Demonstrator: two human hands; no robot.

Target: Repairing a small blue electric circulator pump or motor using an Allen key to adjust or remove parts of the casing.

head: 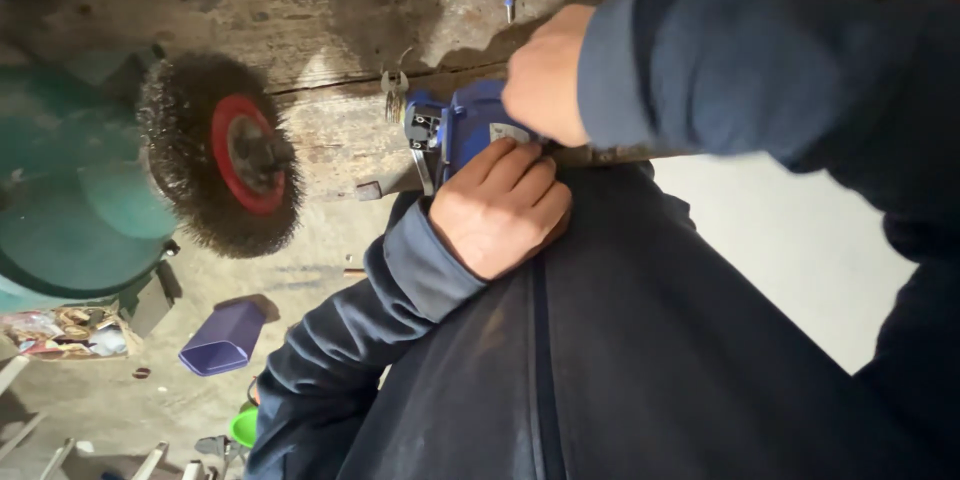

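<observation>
Head view: one blue power tool [462, 130] lies at the edge of the wooden bench [330, 10], gripped by both hands. The left hand [500, 208] curls under its body; the right hand [545, 75] clasps its top. One wire wheel [215, 155] with red hub stands left. One purple box [222, 338] lies on the floor.

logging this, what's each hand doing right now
left hand: closed on the blue tool
right hand: fingers curled on top of the blue tool
</observation>
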